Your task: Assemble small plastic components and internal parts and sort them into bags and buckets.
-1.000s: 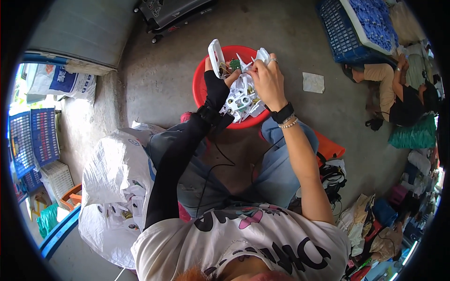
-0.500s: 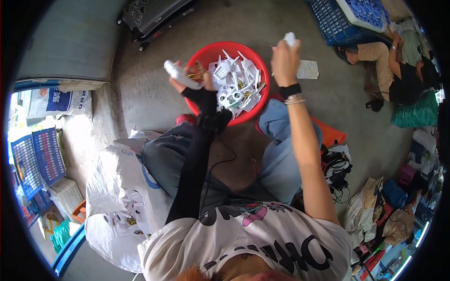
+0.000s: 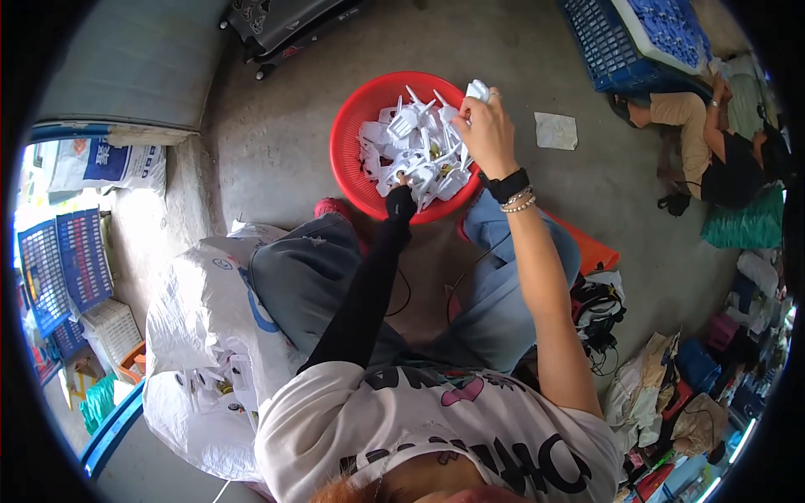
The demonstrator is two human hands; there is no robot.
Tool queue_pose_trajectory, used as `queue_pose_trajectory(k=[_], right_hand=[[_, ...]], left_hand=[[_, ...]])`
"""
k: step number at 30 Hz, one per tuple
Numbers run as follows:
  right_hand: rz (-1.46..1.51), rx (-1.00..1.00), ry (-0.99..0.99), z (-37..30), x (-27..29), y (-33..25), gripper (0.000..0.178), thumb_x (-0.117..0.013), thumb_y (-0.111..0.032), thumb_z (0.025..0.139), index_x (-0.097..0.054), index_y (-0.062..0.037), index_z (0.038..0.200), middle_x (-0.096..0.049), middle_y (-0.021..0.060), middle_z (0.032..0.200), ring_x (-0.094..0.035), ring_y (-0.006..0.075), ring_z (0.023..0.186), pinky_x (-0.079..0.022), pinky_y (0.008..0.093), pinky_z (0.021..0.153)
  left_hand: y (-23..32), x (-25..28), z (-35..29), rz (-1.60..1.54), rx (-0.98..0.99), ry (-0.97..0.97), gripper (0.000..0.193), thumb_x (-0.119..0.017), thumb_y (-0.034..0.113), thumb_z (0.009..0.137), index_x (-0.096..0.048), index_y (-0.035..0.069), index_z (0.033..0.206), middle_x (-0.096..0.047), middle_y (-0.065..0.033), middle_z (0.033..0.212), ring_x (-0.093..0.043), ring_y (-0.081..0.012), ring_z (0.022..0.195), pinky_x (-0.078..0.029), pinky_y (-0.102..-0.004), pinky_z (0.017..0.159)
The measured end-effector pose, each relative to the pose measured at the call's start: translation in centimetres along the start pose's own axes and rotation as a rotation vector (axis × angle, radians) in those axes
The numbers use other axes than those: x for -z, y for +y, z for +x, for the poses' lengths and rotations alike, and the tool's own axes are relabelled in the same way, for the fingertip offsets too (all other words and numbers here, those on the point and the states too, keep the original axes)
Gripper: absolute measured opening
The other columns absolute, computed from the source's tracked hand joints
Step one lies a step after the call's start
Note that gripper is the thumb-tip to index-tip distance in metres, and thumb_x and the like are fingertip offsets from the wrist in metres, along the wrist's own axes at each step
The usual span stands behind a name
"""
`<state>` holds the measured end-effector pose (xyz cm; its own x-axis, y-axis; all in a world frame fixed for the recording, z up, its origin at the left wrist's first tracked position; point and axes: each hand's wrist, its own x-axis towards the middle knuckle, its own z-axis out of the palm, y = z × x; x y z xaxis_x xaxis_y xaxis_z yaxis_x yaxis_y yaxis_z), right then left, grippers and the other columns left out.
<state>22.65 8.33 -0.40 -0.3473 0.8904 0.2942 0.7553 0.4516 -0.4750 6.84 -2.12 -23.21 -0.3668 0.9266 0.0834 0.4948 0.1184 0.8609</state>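
A round red plastic basket (image 3: 342, 159) stands on the floor between my feet, filled with white plastic pieces (image 3: 402, 126), some with pronged or slotted ends. My left hand (image 3: 401, 194), in a black fingerless glove and sleeve, reaches in over the near part of the heap. Its fingertips are down among the pieces and mostly hidden, so its grip does not show. Above the basket's right rim, my right hand (image 3: 489, 132) is closed on a small white plastic piece (image 3: 478, 90), which sticks up past the fingers. That wrist wears a black band and beaded bracelets.
To my left sits a big white sack (image 3: 189, 310) with more white pieces in its mouth. A grey suitcase (image 3: 289, 29) stands ahead, and a paper sheet (image 3: 556, 131) lies right of the basket. At far right a person (image 3: 729, 159) sits by a blue crate (image 3: 599, 54).
My left hand has gone down and right into the basket; the white piece with brass-coloured bits it held no longer shows in it. My right hand has moved left and nearer, keeping its white piece.
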Motion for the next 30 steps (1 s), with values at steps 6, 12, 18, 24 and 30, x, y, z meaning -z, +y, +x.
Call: queue_pose_trajectory(k=[6, 12, 18, 24, 30], right_hand=[[0.096, 0.038, -0.020, 0.3, -0.1, -0.9, 0.018, -0.074, -0.014, 0.074, -0.059, -0.0057, 0.076, -0.060, 0.0233, 0.088, -0.060, 0.0392, 0.087, -0.051, 0.0441, 0.074], [0.454, 0.153, -0.081, 2.4, -0.6, -2.4, 0.015, -0.072, -0.013, 0.078, -0.063, -0.0004, 0.077, -0.062, 0.0097, 0.067, -0.061, 0.0246, 0.074, -0.049, 0.0357, 0.070], [1.144, -0.220, -0.238, 2.4, -0.6, -1.4, 0.030, -0.049, -0.027, 0.099, -0.067, -0.0040, 0.096, -0.066, -0.0015, 0.090, -0.057, 0.0065, 0.079, -0.044, 0.0233, 0.066], [1.273, -0.104, -0.382, 3.0, -1.4, -5.8, 0.026, -0.049, -0.017, 0.095, -0.060, -0.0047, 0.116, -0.061, 0.0003, 0.107, -0.057, 0.0071, 0.092, -0.047, 0.0214, 0.073], [0.953, 0.023, -0.155, 2.9, -1.6, -6.7, 0.039, -0.062, 0.008, 0.080, -0.048, -0.0043, 0.114, -0.061, 0.0084, 0.099, -0.064, 0.0125, 0.083, -0.051, 0.0276, 0.070]], left_hand=[[-0.2, 0.9, 0.9, -0.038, -0.030, -0.242, 0.058, -0.074, 0.009, 0.072, -0.052, 0.003, 0.126, -0.065, -0.0180, 0.103, -0.063, -0.0295, 0.098, -0.049, -0.0377, 0.081], [1.0, 4.3, 2.4, -0.055, -0.073, -0.429, 0.052, -0.074, 0.012, 0.074, -0.056, 0.004, 0.122, -0.066, -0.0177, 0.105, -0.064, -0.0301, 0.098, -0.049, -0.0383, 0.081], [16.9, 13.0, 8.0, -0.646, 0.102, -0.247, 0.033, -0.047, 0.030, 0.100, -0.057, 0.002, 0.114, -0.062, -0.0059, 0.102, -0.056, -0.0130, 0.095, -0.044, -0.0275, 0.085], [17.7, 14.8, 6.5, -0.250, -0.244, 0.101, 0.033, -0.070, 0.013, 0.083, -0.054, 0.003, 0.110, -0.059, -0.0089, 0.098, -0.056, -0.0191, 0.096, -0.044, -0.0295, 0.087], [18.4, 16.5, 8.0, -0.028, -0.529, 0.114, 0.021, -0.075, 0.008, 0.072, -0.063, 0.005, 0.090, -0.064, -0.0095, 0.095, -0.057, -0.0282, 0.093, -0.043, -0.0384, 0.083]])
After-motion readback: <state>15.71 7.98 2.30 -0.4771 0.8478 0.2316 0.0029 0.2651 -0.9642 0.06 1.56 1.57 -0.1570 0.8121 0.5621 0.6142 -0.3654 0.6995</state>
